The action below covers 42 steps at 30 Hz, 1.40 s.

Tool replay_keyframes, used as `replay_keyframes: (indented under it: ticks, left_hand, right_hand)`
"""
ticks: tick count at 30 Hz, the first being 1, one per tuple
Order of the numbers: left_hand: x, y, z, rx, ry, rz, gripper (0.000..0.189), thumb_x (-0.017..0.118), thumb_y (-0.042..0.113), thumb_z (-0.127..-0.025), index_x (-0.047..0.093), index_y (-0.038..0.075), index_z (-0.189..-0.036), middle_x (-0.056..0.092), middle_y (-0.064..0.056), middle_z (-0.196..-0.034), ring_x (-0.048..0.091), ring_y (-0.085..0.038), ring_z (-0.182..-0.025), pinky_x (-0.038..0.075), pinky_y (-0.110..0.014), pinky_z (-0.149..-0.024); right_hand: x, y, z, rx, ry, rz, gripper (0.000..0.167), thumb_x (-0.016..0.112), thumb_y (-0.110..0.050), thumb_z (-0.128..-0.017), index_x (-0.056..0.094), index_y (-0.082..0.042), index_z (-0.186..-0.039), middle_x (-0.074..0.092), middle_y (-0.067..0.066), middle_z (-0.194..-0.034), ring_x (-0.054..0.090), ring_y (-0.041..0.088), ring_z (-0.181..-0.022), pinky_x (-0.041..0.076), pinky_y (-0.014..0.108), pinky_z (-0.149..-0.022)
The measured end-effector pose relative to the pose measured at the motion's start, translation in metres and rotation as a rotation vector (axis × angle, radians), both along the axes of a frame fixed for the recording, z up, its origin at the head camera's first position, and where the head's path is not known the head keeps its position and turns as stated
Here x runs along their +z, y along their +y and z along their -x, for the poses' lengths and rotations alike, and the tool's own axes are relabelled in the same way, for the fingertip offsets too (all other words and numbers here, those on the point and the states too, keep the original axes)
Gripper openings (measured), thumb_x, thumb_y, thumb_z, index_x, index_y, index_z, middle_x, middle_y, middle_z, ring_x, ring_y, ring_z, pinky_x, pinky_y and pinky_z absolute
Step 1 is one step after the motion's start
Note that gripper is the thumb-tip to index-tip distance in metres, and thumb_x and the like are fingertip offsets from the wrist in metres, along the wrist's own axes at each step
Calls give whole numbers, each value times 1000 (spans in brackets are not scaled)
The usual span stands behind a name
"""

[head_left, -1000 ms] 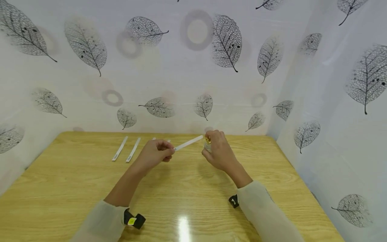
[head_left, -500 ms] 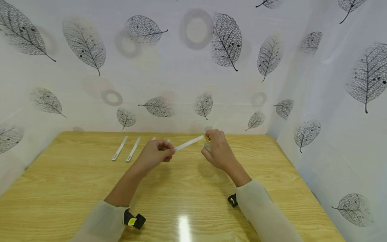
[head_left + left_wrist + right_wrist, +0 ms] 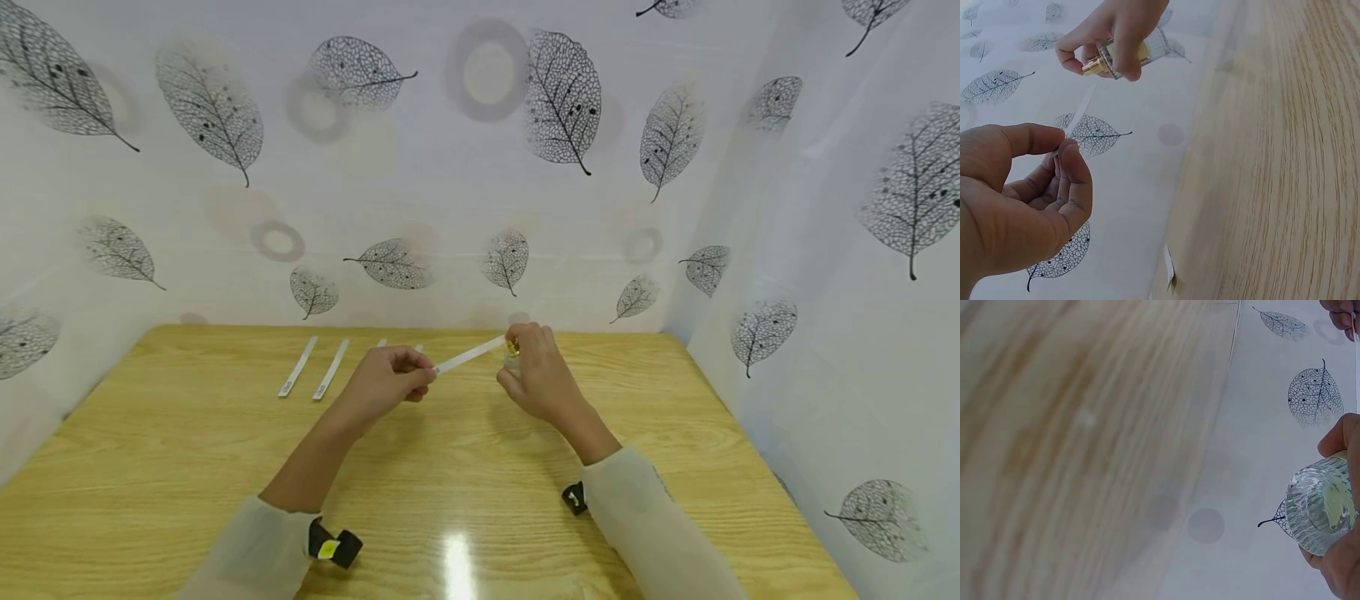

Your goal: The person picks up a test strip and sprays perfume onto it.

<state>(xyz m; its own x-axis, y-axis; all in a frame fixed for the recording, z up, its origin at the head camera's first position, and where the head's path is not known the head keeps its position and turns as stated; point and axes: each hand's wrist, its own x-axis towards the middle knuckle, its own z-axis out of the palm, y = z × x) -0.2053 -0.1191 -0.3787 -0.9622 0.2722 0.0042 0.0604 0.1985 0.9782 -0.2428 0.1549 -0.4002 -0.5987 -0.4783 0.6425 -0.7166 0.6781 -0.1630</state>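
Between thumb and forefinger, my left hand [image 3: 384,385] pinches one end of a white paper perfume test strip [image 3: 471,354], which slants up toward the right. My right hand [image 3: 546,379] grips a clear ribbed-glass perfume bottle [image 3: 1155,45] with pale liquid inside, seen from its base in the right wrist view. The gold spray nozzle [image 3: 1093,66] points toward the strip's free end, with a fingertip at its top. Both hands are above the table. In the head view, fingers cover most of the bottle.
Two more white strips, one at the far left [image 3: 298,367] and one beside it [image 3: 331,369], lie on the wooden table [image 3: 450,467]. Tips of further strips [image 3: 382,342] show behind the left hand. A leaf-patterned curtain [image 3: 465,183] hangs along the back and right edges.
My right hand with the perfume bottle has shifted very slightly left, toward the strip. The left hand and its strip stay nearly still.
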Motion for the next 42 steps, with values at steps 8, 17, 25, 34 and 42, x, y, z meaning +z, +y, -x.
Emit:
replay_keyframes:
  ticks: [8,17,25,34,42]
  left_hand:
    - [-1,-1,0,10,-7,-8,19,70,16,-99,68,-2,-106,67,-12,-97,66,-36,-93,60,-41,-84]
    - [0,0,0,6,-5,0,23,70,15,-99,67,-5,-109,67,-12,-96,66,-33,-91,60,-40,-83]
    - [-1,0,0,7,-14,-9,19,70,15,-99,68,-3,-106,67,-12,-96,66,-35,-92,59,-45,-85]
    - [-1,1,0,4,-12,-10,19,70,15,-99,68,-3,-106,67,-12,-96,66,-37,-93,59,-46,-86]
    - [-2,1,0,4,-10,-8,19,70,15,-99,68,-2,-106,67,-12,-97,66,-36,-93,59,-45,-86]
  right_hand:
    - [1,0,-1,5,5,-7,43,63,-7,-83,37,-3,-117,46,13,-98,38,27,-82,37,39,-70]
    - [0,-1,0,2,25,-15,42,63,-7,-83,38,-3,-117,46,13,-99,39,27,-82,38,39,-70]
    - [0,-3,1,-11,12,-16,40,64,-5,-86,37,-3,-116,45,14,-99,37,27,-83,36,39,-71]
    - [2,-4,-1,-8,-3,-6,40,65,-4,-86,37,-3,-114,47,15,-99,38,28,-83,36,40,-71]
    - [2,-3,-2,-14,-15,-5,42,63,-5,-83,38,-2,-116,47,14,-99,40,28,-85,38,41,-73]
